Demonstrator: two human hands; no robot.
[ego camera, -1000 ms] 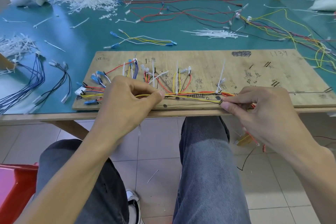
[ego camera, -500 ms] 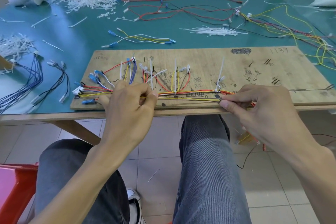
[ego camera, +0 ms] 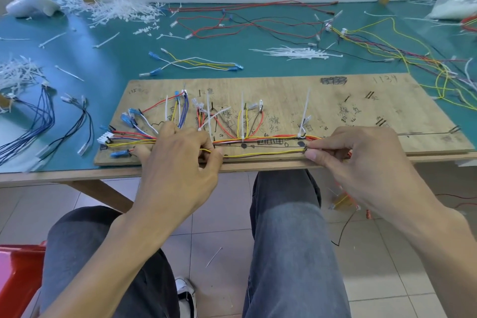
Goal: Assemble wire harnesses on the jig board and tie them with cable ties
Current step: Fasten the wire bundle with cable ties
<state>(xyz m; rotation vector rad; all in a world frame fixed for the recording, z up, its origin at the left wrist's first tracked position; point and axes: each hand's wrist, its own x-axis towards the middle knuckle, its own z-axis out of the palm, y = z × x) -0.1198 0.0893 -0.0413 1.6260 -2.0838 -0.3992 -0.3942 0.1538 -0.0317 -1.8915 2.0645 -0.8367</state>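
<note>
A wooden jig board [ego camera: 348, 100] lies on the green table with a wire harness [ego camera: 268, 138] of red, yellow, blue and white wires strung along its near side. Several white cable ties [ego camera: 305, 111] stand up from the bundle. A loose yellow and brown wire pair [ego camera: 260, 154] stretches along the board's front edge. My left hand [ego camera: 180, 160] pinches its left end over the harness. My right hand [ego camera: 356, 160] pinches its right end between thumb and forefinger near a nail.
Loose cable ties [ego camera: 296, 52] lie behind the board, and cut tie scraps [ego camera: 113, 11] pile at the back left. Spare wire sets lie around: blue and black wires [ego camera: 38, 121] at left, red and yellow wires [ego camera: 387, 46] at back right. A white tool [ego camera: 31, 5] rests far left.
My left hand has slid a little left and nearer along the harness, pulling the yellow and brown wires down toward the board's front edge. My right hand has stayed at the wires' right end.
</note>
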